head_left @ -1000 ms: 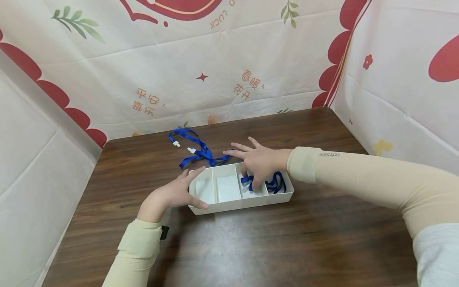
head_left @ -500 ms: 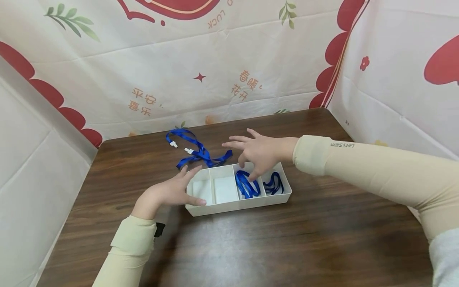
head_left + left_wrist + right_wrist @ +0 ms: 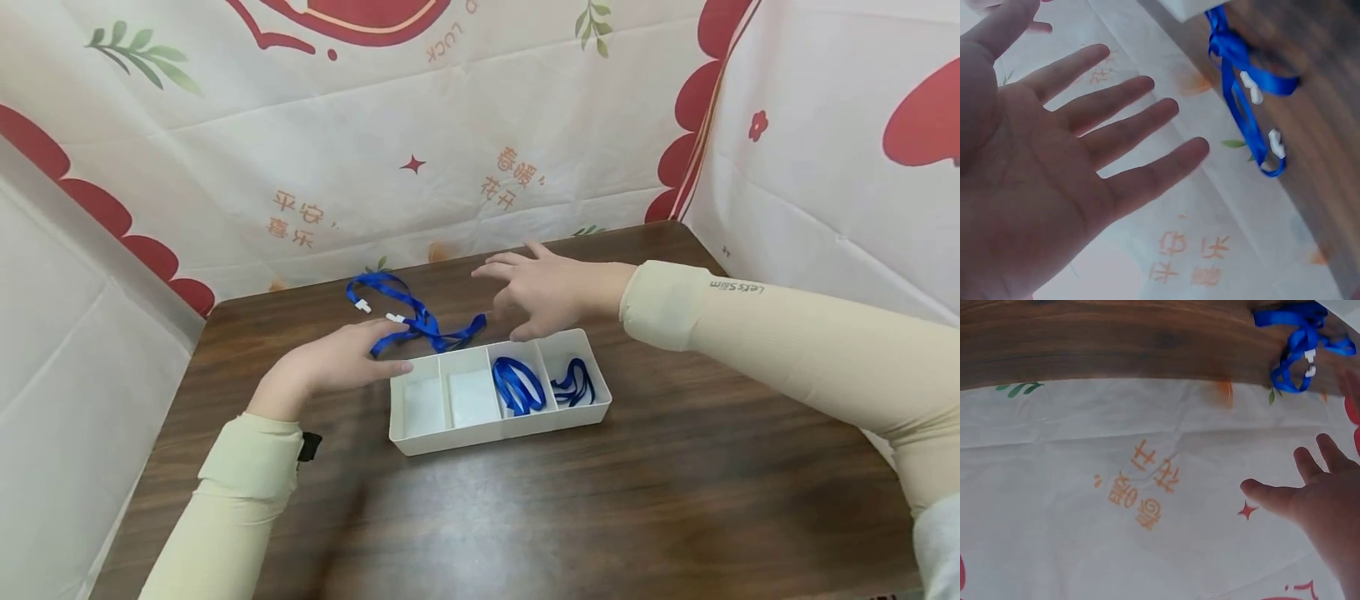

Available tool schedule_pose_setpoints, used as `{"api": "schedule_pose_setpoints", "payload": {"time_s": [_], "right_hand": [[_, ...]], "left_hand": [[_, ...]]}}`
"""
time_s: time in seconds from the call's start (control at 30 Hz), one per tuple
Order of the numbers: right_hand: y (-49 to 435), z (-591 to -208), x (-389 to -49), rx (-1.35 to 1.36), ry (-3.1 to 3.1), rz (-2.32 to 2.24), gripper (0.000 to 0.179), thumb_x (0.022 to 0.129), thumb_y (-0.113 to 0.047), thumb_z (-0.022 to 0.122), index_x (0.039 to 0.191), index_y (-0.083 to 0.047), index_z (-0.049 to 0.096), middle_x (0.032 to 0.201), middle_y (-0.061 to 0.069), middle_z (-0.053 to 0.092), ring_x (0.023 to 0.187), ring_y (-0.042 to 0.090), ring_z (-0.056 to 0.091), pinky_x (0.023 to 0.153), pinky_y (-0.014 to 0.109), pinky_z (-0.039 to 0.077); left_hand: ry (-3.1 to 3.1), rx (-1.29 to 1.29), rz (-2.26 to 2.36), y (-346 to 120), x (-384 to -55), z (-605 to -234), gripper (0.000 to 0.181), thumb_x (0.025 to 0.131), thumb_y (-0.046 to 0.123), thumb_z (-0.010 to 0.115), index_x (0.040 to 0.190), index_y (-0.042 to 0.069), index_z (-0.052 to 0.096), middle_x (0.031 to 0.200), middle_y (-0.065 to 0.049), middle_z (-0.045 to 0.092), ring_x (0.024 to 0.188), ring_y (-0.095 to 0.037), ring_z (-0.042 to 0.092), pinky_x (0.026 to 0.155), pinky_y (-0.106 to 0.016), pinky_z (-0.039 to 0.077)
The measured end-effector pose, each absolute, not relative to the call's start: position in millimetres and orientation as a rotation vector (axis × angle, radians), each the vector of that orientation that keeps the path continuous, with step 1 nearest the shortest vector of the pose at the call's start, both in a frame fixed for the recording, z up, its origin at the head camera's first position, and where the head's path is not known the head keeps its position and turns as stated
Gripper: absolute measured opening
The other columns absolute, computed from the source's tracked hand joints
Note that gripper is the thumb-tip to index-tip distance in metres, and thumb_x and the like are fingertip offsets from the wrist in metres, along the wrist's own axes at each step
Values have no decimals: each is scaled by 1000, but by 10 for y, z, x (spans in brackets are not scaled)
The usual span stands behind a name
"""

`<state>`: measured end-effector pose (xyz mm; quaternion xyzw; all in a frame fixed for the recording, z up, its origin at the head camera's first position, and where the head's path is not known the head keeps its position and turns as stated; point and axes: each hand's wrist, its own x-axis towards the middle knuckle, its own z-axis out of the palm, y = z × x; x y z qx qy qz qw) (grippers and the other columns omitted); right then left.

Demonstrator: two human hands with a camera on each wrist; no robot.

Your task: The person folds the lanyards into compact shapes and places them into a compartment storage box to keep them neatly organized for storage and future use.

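Note:
A white divided box (image 3: 472, 435) stands on the table with a row of compartments. A coiled blue lanyard (image 3: 517, 387) lies in the third compartment from the left, and a darker blue coil (image 3: 576, 385) is in the rightmost one. Behind the box lies a loose blue lanyard (image 3: 427, 323) with white plastic clips. My left hand (image 3: 330, 367) hovers by the box's left end, fingers spread, palm bare in the left wrist view. Above the back edge of the box, my right hand (image 3: 551, 292) is raised with fingers apart and holds nothing.
The dark wooden table (image 3: 525, 517) carries the box near its middle. A white printed cloth (image 3: 420, 108) hangs along the table's back edge, with further cloth walls to the left and right.
My right hand has let go of the lanyard, which now lies coiled in the third compartment, and has risen backward. My left hand has left the box's left end, moving up and left.

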<state>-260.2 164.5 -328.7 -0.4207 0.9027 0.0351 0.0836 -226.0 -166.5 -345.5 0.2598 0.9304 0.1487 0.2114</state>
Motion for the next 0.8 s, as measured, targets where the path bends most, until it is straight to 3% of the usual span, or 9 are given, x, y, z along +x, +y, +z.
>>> {"api": "schedule_pose_setpoints", "payload": {"time_s": [0.27,0.47,0.67,0.8], "right_hand": [[1735,-3287,-2586,-1249,2807,-44,14,98,-36,75,108,-26,78,169,9,42,160,37,34,128,76,14],[1723,-3439,-2754,-1210,2755,-120,19,99,-30,75,116,-22,77,162,11,51,156,34,40,129,71,21],[1590,-3633,-2999,-1134,2694,-55,33,101,-26,71,130,-12,74,155,12,59,145,34,55,120,56,45],[1444,-3798,-3149,-1104,2609,7,45,100,-21,71,143,-9,66,153,11,60,139,33,62,116,48,52]], "left_hand": [[2654,763,425,-1613,-2501,-3299,46,107,35,65,149,15,61,153,-9,63,141,-34,60,115,-58,49],[2686,698,388,-1621,-2710,-3364,45,107,33,63,149,15,61,153,-9,62,142,-35,59,115,-58,49],[2660,681,346,-1590,-2933,-3575,40,108,24,61,146,13,65,155,-13,60,147,-39,54,119,-59,46],[2652,624,282,-1563,-3021,-3767,43,107,18,61,149,13,63,156,-14,59,149,-39,52,120,-60,45]]}}
